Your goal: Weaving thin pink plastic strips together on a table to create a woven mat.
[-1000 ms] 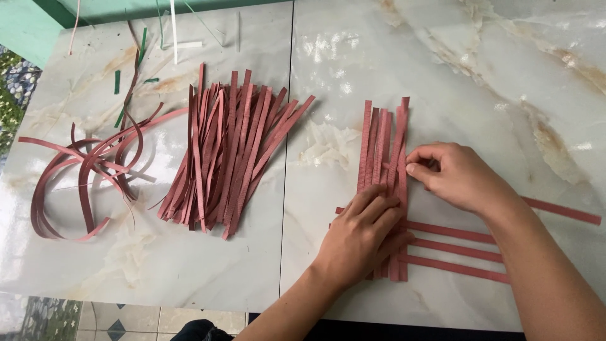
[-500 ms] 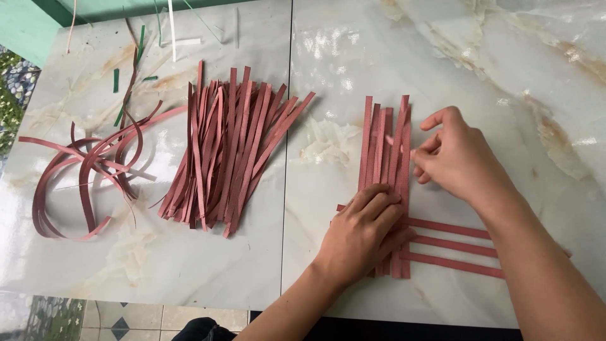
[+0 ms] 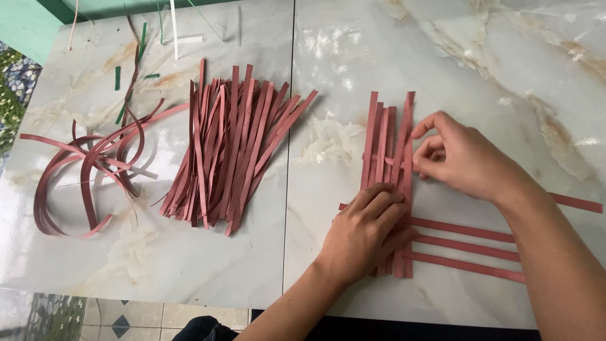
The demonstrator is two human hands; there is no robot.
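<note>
**Fingers on a small woven patch, most strips unused**

Fingers (image 3: 385, 208) of the left hand (image 3: 363, 237) are pressed flat, gripping nothing, on the woven patch (image 3: 388, 183) near the table (image 3: 442, 69) edge. Three crosswise strips (image 3: 467, 246) have been laced through a few upright ones. A fourth crosswise strip (image 3: 576, 203) is pinched at the uprights by the right hand (image 3: 464, 158). Farther left, a loose pile of straight strips (image 3: 230, 148) and curled strips (image 3: 82, 177) lie unworked, so little appears woven.

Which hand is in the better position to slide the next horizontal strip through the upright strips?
Probably the right hand: its fingertips already pinch at the upright strips, where a horizontal strip runs in under its wrist. The left hand lies flat on the woven part, pinning it.
</note>
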